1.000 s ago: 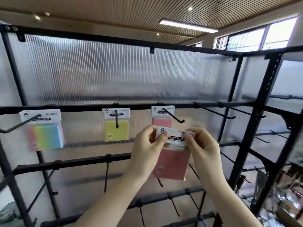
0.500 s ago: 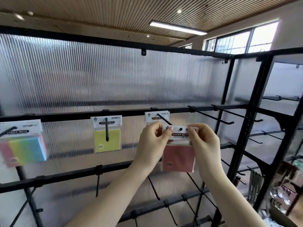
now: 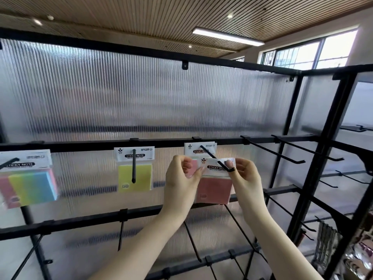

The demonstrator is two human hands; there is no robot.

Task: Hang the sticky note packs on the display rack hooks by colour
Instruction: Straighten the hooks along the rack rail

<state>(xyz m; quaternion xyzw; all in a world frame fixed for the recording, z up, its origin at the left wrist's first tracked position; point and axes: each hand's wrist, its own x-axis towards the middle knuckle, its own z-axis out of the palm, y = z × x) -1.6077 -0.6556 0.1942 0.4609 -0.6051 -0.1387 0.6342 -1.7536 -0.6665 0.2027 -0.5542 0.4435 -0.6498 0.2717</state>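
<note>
Both hands, left hand and right hand, pinch the pink sticky note pack's white header, black wire hook poking through, pack to slide back along it.

both arms reach up and forward, bare from the elbow to the wrist. the left arm comes up from the bottom middle, and the right arm comes up from the bottom right. the two hands are close together, at the same height. the left hand shows its back, with the fingers curled in and the thumb pinching the left top edge of the pink pack. the right hand has its fingers bent too, and it pinches the right top edge of the same pack. the wrists are a little bent.
</note>
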